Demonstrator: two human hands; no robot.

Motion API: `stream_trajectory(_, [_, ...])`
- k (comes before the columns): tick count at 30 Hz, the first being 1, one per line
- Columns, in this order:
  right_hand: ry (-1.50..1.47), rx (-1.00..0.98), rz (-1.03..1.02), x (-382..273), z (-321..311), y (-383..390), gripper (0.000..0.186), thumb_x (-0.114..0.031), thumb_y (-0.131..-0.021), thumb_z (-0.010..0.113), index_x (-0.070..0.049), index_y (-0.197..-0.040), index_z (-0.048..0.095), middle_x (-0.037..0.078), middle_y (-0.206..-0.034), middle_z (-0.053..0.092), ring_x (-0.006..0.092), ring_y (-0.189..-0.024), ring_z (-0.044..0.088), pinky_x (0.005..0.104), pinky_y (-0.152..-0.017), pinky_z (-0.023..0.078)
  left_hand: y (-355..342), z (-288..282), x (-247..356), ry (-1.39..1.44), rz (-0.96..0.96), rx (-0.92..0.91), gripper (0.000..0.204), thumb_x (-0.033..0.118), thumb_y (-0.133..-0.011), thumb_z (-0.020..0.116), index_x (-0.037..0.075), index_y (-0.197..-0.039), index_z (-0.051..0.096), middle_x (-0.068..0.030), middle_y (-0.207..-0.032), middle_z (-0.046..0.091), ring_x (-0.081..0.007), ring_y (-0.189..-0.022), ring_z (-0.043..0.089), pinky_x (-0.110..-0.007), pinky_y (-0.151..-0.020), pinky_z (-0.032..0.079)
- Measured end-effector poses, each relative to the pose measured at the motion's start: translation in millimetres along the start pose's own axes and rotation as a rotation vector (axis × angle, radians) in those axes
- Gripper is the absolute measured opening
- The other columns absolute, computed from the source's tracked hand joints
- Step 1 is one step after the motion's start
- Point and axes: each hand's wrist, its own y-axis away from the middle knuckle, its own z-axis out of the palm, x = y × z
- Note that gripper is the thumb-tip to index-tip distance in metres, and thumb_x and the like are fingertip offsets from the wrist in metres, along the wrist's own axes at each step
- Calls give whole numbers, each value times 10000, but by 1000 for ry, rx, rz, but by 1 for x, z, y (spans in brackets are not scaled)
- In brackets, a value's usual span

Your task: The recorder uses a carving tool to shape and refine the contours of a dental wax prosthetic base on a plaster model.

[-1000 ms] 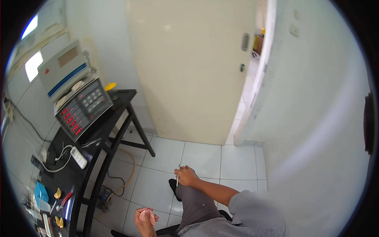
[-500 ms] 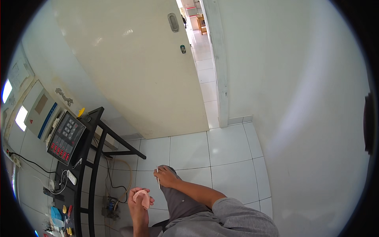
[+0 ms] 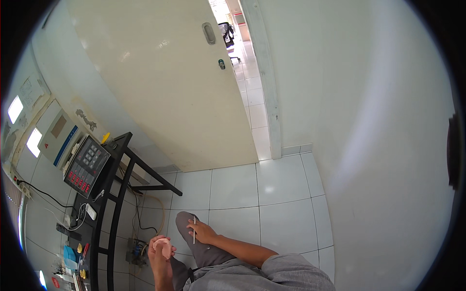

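Observation:
My left hand (image 3: 156, 259), low and a little left of centre, is closed round a pink dental cast (image 3: 166, 248) with a rounded outline. The thumb lies over the cast and hides part of it. My right hand (image 3: 206, 234) rests by the grey-trousered knee (image 3: 187, 224). Its fingers are closed on a thin, pale, pen-like stick (image 3: 194, 230), which stands nearly upright in view. The stick and the cast are apart.
At left runs a black metal-framed bench (image 3: 110, 228) with a dark control panel (image 3: 87, 162), a white remote (image 3: 91, 211), cables and small tools. A cable-laden device (image 3: 137, 252) sits below it. Ahead is a cream sliding door (image 3: 165, 87), partly open; a white wall (image 3: 369, 145) stands right.
The view has shifted slightly. My left hand has moved a little left with the cast, which has turned. The knee has swung left, while the right hand keeps the stick and sits slightly lower.

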Motion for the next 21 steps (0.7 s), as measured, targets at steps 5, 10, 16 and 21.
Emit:
stream_trajectory(5, [-45, 55, 42, 13, -2, 14, 375, -303, -933, 590, -89, -1240, 570, 205, -1332, 551, 386, -1176, 558, 439, -971, 468, -2, -8, -1, 16, 35, 49, 220, 179, -967, 519, 28, -1127, 505, -111, -971, 616, -136, -624, 604, -213, -512, 480])
stream_trajectory(10, [-124, 9, 250, 5, -19, 37, 368, -353, -919, 597, -101, -1186, 615, 192, -1042, 677, 376, -953, 653, 448, -831, 511, -2, -16, 1, -49, 103, 55, 312, 285, -958, 593, 52, -1155, 525, -104, -1058, 625, -102, -627, 588, -196, -527, 488])
stream_trajectory(16, [-129, -21, 435, 9, -31, 61, 299, -370, -928, 580, -98, -964, 700, 152, -909, 703, 362, -872, 668, 428, -769, 518, 15, -32, 12, 14, 151, 213, 378, 297, -962, 584, 45, -1234, 510, -104, -1075, 639, -87, -656, 548, -190, -579, 451])
stream_trajectory(21, [-748, 167, 497, 7, -49, 58, 439, -383, -1051, 357, -13, -1152, 571, 113, -856, 697, 182, -799, 671, 311, -745, 518, 15, -54, 28, 42, 280, 104, 564, 340, -961, 603, -16, -1364, 431, -126, -1315, 512, -190, -1183, 544, -218, -661, 446])
